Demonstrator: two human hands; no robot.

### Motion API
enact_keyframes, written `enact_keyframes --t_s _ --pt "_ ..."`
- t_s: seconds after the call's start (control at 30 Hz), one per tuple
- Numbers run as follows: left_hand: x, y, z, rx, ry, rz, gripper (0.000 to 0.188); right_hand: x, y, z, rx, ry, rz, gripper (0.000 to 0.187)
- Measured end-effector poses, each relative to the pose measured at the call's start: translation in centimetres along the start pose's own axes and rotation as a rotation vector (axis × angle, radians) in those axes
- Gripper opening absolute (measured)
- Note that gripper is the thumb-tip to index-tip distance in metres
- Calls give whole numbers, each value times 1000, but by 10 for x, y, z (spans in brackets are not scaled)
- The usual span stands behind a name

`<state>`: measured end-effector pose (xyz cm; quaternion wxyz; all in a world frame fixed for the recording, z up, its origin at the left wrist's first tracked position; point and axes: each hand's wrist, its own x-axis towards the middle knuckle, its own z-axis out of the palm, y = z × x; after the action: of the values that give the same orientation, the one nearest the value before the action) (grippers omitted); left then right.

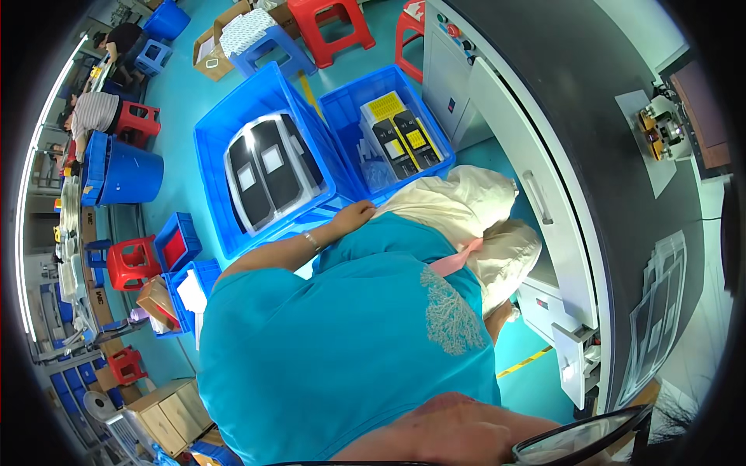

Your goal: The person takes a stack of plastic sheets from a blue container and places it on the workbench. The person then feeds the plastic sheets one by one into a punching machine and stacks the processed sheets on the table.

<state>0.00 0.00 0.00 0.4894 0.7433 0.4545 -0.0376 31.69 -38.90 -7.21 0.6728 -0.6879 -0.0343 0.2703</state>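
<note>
My left hand [359, 215] lies on the cream trousers [435, 203] at my lap, fingers loosely together with nothing visible in them. A bracelet circles that wrist. Just beyond it stands a large blue crate [203, 182], which holds clear-edged sheets with black panels [268, 175]. To its right, a second blue crate [350, 101] contains black and yellow flat pieces [402, 138] and some clear plastic. My right hand [507, 314] hangs low beside the trousers, near the grey machine cabinet; it is mostly hidden by my body, and its fingers cannot be made out.
A grey machine [575, 140] with buttons and a dark top runs along the right, with an open drawer [573, 363] low down. Red stools [330, 31] and a blue stool [272, 54] stand ahead. Blue bins [128, 171] and a workbench with seated people line the left.
</note>
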Motion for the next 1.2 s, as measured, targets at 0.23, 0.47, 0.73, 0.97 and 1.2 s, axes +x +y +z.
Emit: enact_keyframes --t_s 0.23,0.47,0.73,0.97,1.2 --pt "-112 92 -54 222 430 417 22 18 -9 -9 -412 -46 -125 42" --pt "-134 45 -121 325 977 451 26 30 -14 -11 -500 -7 -52 41" --pt "-134 -109 -187 3 1283 -527 74 31 1 -1 -559 77 50 41" --pt "-133 -203 -212 -651 932 -500 71 48 27 -16 -561 66 48 40" --pt "-117 -176 -212 -362 1011 -690 80 43 33 -25 -511 85 43 37"
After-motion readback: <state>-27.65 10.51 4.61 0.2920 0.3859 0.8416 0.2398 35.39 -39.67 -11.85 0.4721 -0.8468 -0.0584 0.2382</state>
